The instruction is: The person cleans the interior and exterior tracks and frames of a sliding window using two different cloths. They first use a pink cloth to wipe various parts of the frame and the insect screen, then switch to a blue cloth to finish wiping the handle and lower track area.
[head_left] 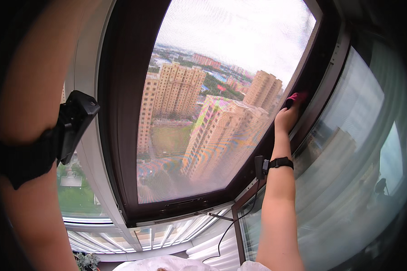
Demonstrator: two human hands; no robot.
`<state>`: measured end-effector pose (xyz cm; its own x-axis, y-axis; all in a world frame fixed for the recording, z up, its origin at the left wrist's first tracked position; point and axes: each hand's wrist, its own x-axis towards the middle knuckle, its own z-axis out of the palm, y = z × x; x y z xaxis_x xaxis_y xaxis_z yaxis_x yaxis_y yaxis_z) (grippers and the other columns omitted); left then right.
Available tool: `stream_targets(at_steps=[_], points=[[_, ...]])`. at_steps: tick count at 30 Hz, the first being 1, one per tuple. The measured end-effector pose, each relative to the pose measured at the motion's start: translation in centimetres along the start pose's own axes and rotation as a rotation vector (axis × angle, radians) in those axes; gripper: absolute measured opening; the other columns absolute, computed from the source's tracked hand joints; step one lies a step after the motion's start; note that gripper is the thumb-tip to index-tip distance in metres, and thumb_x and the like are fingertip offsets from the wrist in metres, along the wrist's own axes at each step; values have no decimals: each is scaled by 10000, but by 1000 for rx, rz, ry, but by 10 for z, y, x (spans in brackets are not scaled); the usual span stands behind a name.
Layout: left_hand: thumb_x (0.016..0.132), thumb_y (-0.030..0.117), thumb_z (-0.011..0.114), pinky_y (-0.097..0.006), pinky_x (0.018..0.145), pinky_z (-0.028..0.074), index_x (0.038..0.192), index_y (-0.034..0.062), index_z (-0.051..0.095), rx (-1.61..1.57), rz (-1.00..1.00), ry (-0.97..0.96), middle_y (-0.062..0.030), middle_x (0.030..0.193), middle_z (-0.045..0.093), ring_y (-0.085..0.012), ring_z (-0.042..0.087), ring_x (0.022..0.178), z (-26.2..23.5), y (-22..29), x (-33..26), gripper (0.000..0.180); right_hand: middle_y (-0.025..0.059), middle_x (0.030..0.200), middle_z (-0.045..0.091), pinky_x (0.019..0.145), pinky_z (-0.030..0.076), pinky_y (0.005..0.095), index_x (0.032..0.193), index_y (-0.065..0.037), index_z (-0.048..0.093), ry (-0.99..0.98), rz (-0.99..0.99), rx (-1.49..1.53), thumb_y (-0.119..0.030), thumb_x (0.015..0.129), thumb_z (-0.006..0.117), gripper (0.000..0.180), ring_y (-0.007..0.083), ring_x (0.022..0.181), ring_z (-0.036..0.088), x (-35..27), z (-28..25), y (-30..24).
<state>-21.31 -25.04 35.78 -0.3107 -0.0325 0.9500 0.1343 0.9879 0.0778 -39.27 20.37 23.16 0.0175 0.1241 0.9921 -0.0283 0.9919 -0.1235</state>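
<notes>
Tall beige apartment blocks (174, 90) under a pale sky (239, 27) show through a mesh screen (167, 140) in the head view, set in a dark brown window frame (126, 180) that the wide lens bends and tilts. Near the frame's right side, the right hand (286, 118) is closed around a pink-and-black cloth (295, 98); blur makes that spot hard to read, so bunched fabric is only the likeliest reading. Its arm is stretched nearly straight, presumably because the frame's right side lies far up from the body. The left forearm (31, 95) runs up past the top edge, so the left hand is out of sight and I cannot tell its grip

Black straps secure a black plastic device (79, 126) to the left arm and a smaller black unit (261, 167) to the right wrist; a thin cable (233, 223) hangs in a loose curve, its slack probably allowing for reach. Fine weave gives the mesh rainbow ripples, while the smooth glass pane (330, 189) at right carries cloudy reflections. Below, a slim metal stay (219, 216) slants beside the frame, near soft white pleated curtain fabric (219, 255) and a small-leaved grey-green plant (87, 260)
</notes>
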Motion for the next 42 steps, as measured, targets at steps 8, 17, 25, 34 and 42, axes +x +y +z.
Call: stream_targets(at_steps=[8,17,25,34,42], points=[[848,294,547,-465,1134,189,1399,-6,328,-366,5,46,-187,1439,352,-327,200,1396,10,10,-38,664,250,1353,427,1073,315,383,1353,14,370,-128,104,98,16,821,443,537,364,1262,410,-69,-28,19],[779,325,633,-649,1054,148,1290,227,520,-493,75,231,-124,1310,510,-321,300,1358,59,30,-103,533,250,1402,376,1069,298,356,1409,29,260,-210,212,284,-189,929,449,560,369,1287,380,-184,-41,-13],[737,68,630,-425,934,444,1110,15,611,-1117,168,73,-177,1114,603,-353,569,1092,114,39,-182,378,266,1286,486,950,405,400,1411,-4,270,-313,407,139,-293,985,372,525,416,1152,485,-274,-50,-2],[717,-4,627,-392,866,470,1063,10,621,-1267,57,-315,-151,1013,636,-295,617,943,164,69,-260,346,283,1188,518,884,428,471,1285,39,397,-601,695,-158,-127,888,473,437,436,1053,514,-352,-59,-10],[712,-19,625,-340,819,483,1053,20,630,-1180,30,-453,-146,1000,637,-292,619,932,176,97,-273,344,292,853,616,734,485,499,933,57,533,-795,963,-332,-146,843,514,222,457,804,600,-413,-59,-25]])
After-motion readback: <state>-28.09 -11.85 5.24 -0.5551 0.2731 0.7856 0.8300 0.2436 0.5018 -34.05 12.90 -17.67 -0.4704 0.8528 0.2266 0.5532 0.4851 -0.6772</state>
